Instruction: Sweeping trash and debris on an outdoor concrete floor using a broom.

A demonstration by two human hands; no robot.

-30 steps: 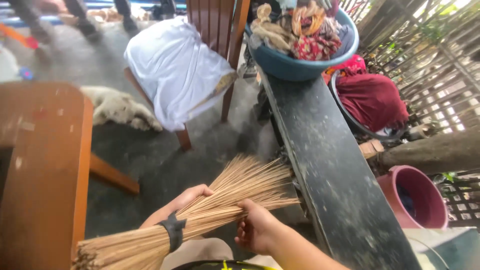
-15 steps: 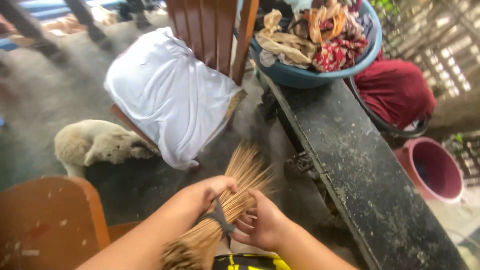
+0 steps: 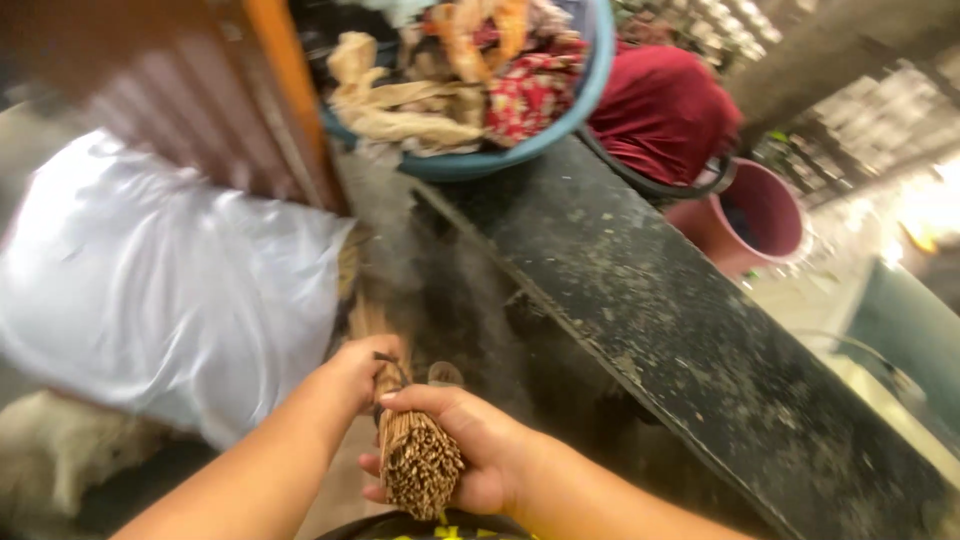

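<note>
A bundle of thin brown broom sticks (image 3: 418, 468) points away from me, its cut ends facing the camera low in the centre. My right hand (image 3: 470, 445) wraps around the bundle near those ends. My left hand (image 3: 352, 372) grips it a little further up, by a dark band (image 3: 388, 372) that ties the sticks. The far tips (image 3: 362, 300) are blurred by motion.
A dark, dirty slab bench (image 3: 660, 310) runs diagonally on the right. A blue basin of cloth (image 3: 480, 90) sits at its far end, with a red bundle (image 3: 660, 110) and a maroon bucket (image 3: 750, 215) beyond. A wooden chair (image 3: 260, 110) with white cloth (image 3: 150, 290) stands left.
The bundle has swung from lying sideways with its tips fanned out to pointing away from me. Both hands have closed nearer its cut end. The view has turned toward the bench.
</note>
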